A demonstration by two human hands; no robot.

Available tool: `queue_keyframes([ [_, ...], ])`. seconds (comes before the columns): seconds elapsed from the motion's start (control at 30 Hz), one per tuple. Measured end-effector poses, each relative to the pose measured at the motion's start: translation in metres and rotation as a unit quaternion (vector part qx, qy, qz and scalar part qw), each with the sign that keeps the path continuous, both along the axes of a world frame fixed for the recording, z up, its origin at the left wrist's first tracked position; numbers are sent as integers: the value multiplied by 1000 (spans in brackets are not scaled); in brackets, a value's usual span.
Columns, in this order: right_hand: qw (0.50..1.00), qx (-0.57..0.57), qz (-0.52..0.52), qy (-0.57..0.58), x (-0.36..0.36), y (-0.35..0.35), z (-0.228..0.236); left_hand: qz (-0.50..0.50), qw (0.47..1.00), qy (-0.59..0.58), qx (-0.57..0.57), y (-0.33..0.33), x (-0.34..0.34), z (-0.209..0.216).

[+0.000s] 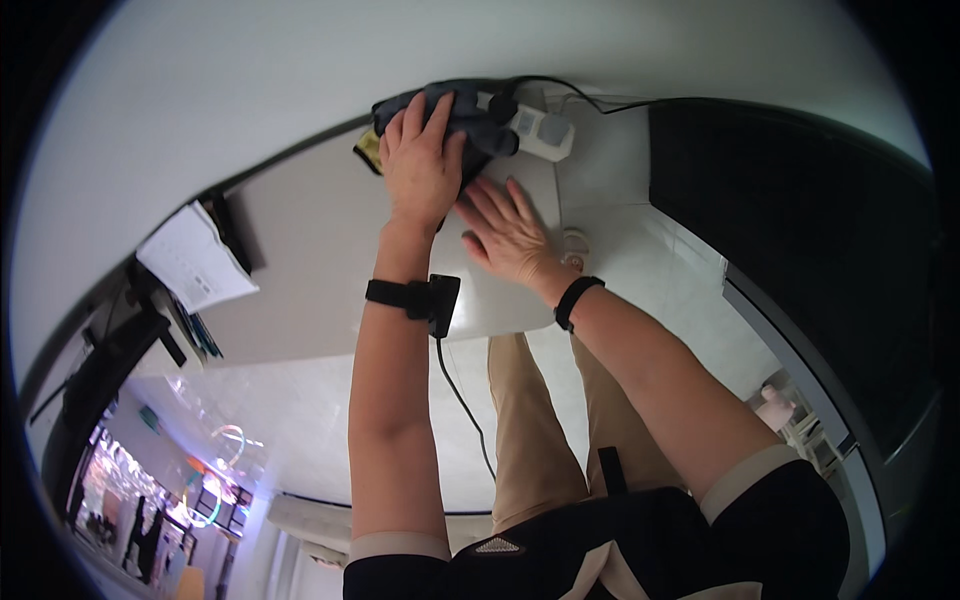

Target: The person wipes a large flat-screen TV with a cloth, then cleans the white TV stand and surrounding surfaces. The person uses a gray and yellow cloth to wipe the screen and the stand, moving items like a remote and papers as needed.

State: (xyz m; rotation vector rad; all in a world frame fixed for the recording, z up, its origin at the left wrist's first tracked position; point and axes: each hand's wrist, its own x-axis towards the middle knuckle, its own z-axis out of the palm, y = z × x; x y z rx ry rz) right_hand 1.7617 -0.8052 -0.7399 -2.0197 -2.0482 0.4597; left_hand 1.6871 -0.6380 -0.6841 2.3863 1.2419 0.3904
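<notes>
A dark grey-blue cloth bundle (488, 132) with a black part lies at the far end of the pale tabletop (320, 250), against the wall. Spread over its top is my left hand (418, 168), fingers stretched out. From under the cloth's left side pokes a yellow piece with a dark edge (368, 150). My right hand (508, 232) lies flat with fingers extended, its fingertips by the bundle's near right edge; whether they touch it I cannot tell. A black strap with a small dark device (443, 305) sits on my left wrist, a cable trailing from it.
A white power strip (543, 133) with plugs and a black cable stands right of the cloth. Printed papers (197, 258) and folders lie at the table's left. A large black panel (790, 190) rises on the right. A foot in a sandal (574, 248) shows past the table's edge.
</notes>
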Motion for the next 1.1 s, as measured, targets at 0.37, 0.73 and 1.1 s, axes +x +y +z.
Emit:
queue_keyframes([
  [0.37,1000,9,-12,9,2,2,6,-26,997,-33,70,6,-5,-39],
  [0.73,999,16,-20,24,-1,1,1,-34,999,-4,-5,-8,-38,-42],
  [1.1,1000,24,-10,10,2,2,2,-15,998,-31,61,0,-10,-39],
])
